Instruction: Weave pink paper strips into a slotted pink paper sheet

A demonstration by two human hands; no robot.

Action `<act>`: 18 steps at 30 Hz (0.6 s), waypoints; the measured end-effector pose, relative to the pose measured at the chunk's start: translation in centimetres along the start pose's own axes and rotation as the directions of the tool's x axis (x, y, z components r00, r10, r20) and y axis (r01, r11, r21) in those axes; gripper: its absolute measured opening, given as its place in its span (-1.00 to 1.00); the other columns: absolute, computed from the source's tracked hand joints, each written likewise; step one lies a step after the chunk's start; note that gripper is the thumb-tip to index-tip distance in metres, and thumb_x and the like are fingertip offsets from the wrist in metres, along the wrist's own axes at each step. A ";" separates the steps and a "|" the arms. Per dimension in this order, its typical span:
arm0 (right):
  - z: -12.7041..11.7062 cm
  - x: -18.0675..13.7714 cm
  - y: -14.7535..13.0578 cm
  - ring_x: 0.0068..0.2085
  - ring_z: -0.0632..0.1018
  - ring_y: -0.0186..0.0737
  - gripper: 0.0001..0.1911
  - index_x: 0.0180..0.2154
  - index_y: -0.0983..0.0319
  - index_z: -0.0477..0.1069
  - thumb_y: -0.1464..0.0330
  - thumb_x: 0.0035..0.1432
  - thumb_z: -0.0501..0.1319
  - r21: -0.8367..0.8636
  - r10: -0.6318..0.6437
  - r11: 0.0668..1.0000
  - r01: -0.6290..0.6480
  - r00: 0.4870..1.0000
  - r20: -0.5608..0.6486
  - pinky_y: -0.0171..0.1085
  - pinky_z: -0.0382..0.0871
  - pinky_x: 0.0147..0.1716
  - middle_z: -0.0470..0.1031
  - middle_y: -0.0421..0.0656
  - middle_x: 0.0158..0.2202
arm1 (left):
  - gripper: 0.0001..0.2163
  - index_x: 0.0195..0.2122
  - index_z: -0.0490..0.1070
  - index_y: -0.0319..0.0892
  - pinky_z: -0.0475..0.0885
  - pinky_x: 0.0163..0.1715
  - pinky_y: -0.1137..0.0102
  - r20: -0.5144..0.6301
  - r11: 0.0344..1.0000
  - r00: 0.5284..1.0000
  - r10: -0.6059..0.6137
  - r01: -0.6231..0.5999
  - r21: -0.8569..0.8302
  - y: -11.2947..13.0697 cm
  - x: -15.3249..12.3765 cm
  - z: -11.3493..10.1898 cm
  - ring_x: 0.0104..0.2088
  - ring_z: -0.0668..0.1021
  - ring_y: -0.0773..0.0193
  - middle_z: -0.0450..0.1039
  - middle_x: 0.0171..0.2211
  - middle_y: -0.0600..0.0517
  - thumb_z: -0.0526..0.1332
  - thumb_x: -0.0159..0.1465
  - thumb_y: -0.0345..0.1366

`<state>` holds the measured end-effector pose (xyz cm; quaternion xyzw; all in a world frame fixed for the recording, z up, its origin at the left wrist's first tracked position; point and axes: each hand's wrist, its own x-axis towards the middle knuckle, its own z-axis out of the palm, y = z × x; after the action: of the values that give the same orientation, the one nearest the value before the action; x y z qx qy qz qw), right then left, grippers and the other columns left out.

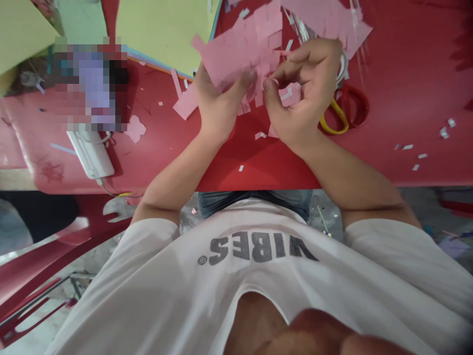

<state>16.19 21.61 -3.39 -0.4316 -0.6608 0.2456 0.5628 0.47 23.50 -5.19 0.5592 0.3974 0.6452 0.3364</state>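
The left hand (218, 101) and right hand (305, 93) meet closely above 2 bare, inward-angled forearms (173, 180), their thumbs and fingertips (272, 79) pinching.

Scissors (342, 111) on table (258, 167), just R of R hand (299, 93); charger (90, 155) well L of L hand (218, 103); paper sheets (162, 34) behind.

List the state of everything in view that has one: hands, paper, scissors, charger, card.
left hand: shut, pinching pink paper sheet
right hand: fingers pinched at the sheet's edge
pink paper sheet: held up, cut with many slits
scissors: lying beside right hand, red and yellow handles, blades hidden
white charger: lying flat, cable attached
green card sheets: lying flat
paper scraps: scattered
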 end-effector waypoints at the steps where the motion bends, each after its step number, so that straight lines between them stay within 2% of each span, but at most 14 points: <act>1: -0.1 0.0 -0.1 -0.26 0.57 -0.22 -0.59 -0.04 0.03 0.17 -0.03 0.28 0.23 -0.020 0.030 0.999 -0.030 1.000 0.007 -0.12 0.55 -0.20 0.41 -0.23 -0.23 | -0.71 -0.10 0.31 0.04 0.55 -0.23 0.40 -0.008 1.000 1.000 0.006 -0.006 0.015 0.0 0.0 0.0 -0.24 0.56 0.38 0.47 -0.23 0.16 0.28 0.33 -0.52; 3: -0.1 -0.1 -0.2 -0.25 0.57 -0.22 -0.60 -0.08 0.02 0.18 -0.06 0.28 0.21 -0.051 0.040 0.998 -0.040 0.999 -0.007 -0.11 0.57 -0.18 0.40 -0.21 -0.20 | -0.76 -0.11 0.32 0.06 0.55 -0.23 0.37 -0.016 0.999 0.999 0.028 -0.027 0.019 -0.3 0.2 -0.2 -0.24 0.56 0.34 0.47 -0.23 0.14 0.31 0.33 -0.41; 6: -0.1 0.1 -0.3 -0.25 0.55 -0.23 -0.66 -0.11 0.01 0.18 -0.03 0.29 0.20 -0.082 -0.016 0.997 0.013 0.999 -0.036 -0.10 0.58 -0.17 0.39 -0.18 -0.14 | -0.74 -0.10 0.30 0.07 0.54 -0.06 0.34 -0.004 0.996 0.996 0.093 -0.093 0.001 -0.8 0.6 -0.5 -0.10 0.56 0.29 0.46 -0.15 0.13 0.36 0.30 -0.26; 11: -0.2 0.2 -0.4 -0.21 0.54 -0.19 -0.73 -0.16 0.01 0.22 0.03 0.31 0.21 -0.121 -0.051 0.992 0.046 0.998 -0.033 -0.07 0.57 -0.09 0.39 -0.17 -0.20 | -0.57 0.07 0.29 0.11 0.45 0.07 0.34 0.004 0.979 0.985 0.172 -0.172 0.108 -0.2 0.8 -1.0 0.01 0.52 0.27 0.47 -0.04 0.13 0.34 0.26 -0.44; 16: -0.1 0.1 -0.4 -0.21 0.54 -0.18 -0.75 -0.17 0.06 0.27 0.09 0.30 0.26 -0.036 -0.128 0.991 0.126 0.990 -0.057 -0.05 0.54 -0.12 0.39 -0.19 -0.24 | -0.46 0.10 0.26 0.07 0.41 0.12 0.34 0.035 0.959 0.978 0.205 -0.208 0.191 0.6 0.7 -1.0 0.06 0.50 0.26 0.45 0.01 0.11 0.30 0.21 -0.60; 18: -0.1 0.0 -0.3 -0.21 0.54 -0.19 -0.74 -0.17 0.07 0.27 0.09 0.30 0.26 -0.012 -0.109 0.994 0.108 0.993 -0.054 -0.05 0.54 -0.10 0.39 -0.19 -0.23 | -0.45 0.12 0.23 0.07 0.40 0.17 0.32 0.031 0.954 0.979 0.203 -0.205 0.219 0.6 0.6 -1.0 0.09 0.48 0.27 0.42 0.03 0.11 0.31 0.21 -0.58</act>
<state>16.16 21.50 -3.15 -0.4041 -0.6689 0.1998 0.5910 -0.56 23.67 -4.46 0.6337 0.4055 0.6259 0.2055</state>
